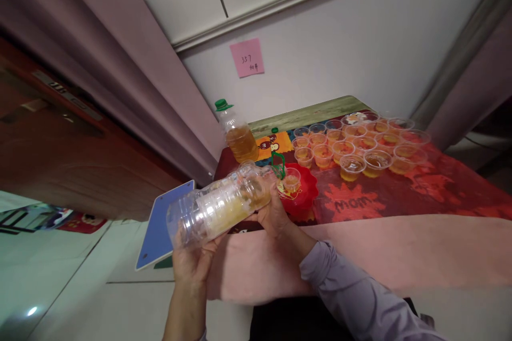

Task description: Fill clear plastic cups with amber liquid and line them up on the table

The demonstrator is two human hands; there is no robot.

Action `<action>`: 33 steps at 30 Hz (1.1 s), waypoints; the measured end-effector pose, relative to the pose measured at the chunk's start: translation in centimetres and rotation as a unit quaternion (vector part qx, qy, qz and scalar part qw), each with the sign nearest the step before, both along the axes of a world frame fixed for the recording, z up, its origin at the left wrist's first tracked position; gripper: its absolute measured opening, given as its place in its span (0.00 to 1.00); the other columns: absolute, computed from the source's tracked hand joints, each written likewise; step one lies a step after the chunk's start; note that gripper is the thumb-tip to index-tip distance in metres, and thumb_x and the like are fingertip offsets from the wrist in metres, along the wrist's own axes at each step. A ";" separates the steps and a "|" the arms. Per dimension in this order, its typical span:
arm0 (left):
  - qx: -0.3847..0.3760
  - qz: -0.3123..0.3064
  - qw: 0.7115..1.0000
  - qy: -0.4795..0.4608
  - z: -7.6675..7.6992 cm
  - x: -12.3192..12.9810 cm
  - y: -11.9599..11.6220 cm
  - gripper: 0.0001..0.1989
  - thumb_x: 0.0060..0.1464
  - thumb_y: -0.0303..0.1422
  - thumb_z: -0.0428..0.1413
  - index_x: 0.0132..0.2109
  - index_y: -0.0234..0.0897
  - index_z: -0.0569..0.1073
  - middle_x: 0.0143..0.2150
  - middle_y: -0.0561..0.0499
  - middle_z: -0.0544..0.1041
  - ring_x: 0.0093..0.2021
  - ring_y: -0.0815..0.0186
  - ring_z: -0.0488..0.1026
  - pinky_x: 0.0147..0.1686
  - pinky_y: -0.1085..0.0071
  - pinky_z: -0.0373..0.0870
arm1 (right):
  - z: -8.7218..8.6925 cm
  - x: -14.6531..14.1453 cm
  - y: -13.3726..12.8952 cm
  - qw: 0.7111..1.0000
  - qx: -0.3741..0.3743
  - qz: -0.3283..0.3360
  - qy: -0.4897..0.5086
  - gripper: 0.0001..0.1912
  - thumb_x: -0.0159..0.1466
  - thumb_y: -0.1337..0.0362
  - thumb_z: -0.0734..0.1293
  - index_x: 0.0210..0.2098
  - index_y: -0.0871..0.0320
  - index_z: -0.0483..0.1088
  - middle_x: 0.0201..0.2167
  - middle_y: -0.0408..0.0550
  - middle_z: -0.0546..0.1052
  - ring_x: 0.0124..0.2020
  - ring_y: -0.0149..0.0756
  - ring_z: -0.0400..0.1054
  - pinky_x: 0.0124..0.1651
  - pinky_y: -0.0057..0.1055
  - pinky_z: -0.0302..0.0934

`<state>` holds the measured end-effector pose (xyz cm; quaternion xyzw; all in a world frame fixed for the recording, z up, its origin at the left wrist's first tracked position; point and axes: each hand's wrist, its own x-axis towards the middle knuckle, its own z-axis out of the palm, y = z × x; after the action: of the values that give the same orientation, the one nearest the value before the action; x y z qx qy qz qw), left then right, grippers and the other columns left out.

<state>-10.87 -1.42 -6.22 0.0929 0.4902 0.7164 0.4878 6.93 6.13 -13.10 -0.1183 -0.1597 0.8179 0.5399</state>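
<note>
Both my hands hold a large clear plastic bottle, tilted with its mouth toward the right. A little yellowish liquid lies along its lower side. My left hand is closed under the bottle's base end. Near the neck, my right hand wraps around the bottle, beside a green handle loop. The bottle's mouth is over or close to a clear plastic cup, which holds some amber liquid. This cup stands on a red scalloped plate; whether liquid is flowing cannot be made out.
Several clear cups of amber liquid stand in rows on the red patterned table cover. A second bottle with a green cap stands at the back left. A loose green cap lies behind. A blue board is at left.
</note>
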 end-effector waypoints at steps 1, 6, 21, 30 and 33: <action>0.000 -0.001 1.000 -0.001 -0.1 -0.1 0.0 0.16 0.62 0.46 0.62 0.48 0.39 0.80 0.50 0.42 0.86 0.55 0.47 0.83 0.57 0.40 0.81 | 0.0 0.0 0.0 1.000 -0.002 0.000 -0.001 0.39 0.68 0.28 0.62 0.68 0.44 0.71 0.71 0.50 0.74 0.72 0.58 0.67 0.63 0.71 0.68; 0.012 -0.005 1.000 0.004 -0.4 -0.6 0.0 0.15 0.62 0.44 0.62 0.49 0.39 0.80 0.51 0.40 0.85 0.55 0.47 0.83 0.53 0.39 0.83 | -0.1 -0.2 0.0 1.000 -0.020 -0.011 -0.006 0.40 0.68 0.28 0.61 0.68 0.44 0.70 0.70 0.51 0.75 0.72 0.59 0.67 0.62 0.72 0.68; -0.001 0.005 1.000 0.010 0.3 0.3 0.0 0.15 0.63 0.44 0.61 0.49 0.40 0.81 0.53 0.42 0.86 0.58 0.47 0.82 0.58 0.39 0.80 | -0.2 -0.5 0.2 0.999 -0.035 -0.014 0.001 0.42 0.64 0.26 0.65 0.65 0.46 0.73 0.68 0.52 0.77 0.71 0.59 0.68 0.58 0.66 0.75; 0.044 -0.022 0.998 -0.042 -1.1 -1.1 -0.1 0.17 0.61 0.44 0.65 0.53 0.42 0.80 0.55 0.41 0.85 0.63 0.44 0.79 0.60 0.41 0.79 | 0.0 -0.2 0.0 1.000 -0.015 -0.020 -0.011 0.45 0.61 0.24 0.67 0.65 0.46 0.72 0.67 0.53 0.78 0.72 0.61 0.66 0.58 0.68 0.74; 0.019 -0.008 1.000 -0.012 -0.5 -0.5 0.1 0.15 0.62 0.44 0.63 0.51 0.40 0.80 0.54 0.40 0.85 0.61 0.44 0.80 0.58 0.39 0.80 | 0.0 -0.3 0.1 1.000 -0.027 -0.012 -0.008 0.43 0.63 0.26 0.66 0.65 0.47 0.72 0.67 0.53 0.77 0.71 0.60 0.67 0.58 0.66 0.74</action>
<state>-11.40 -1.36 -6.74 0.0975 0.4697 0.7231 0.4970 6.64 6.20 -13.09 -0.1410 -0.1401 0.8146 0.5449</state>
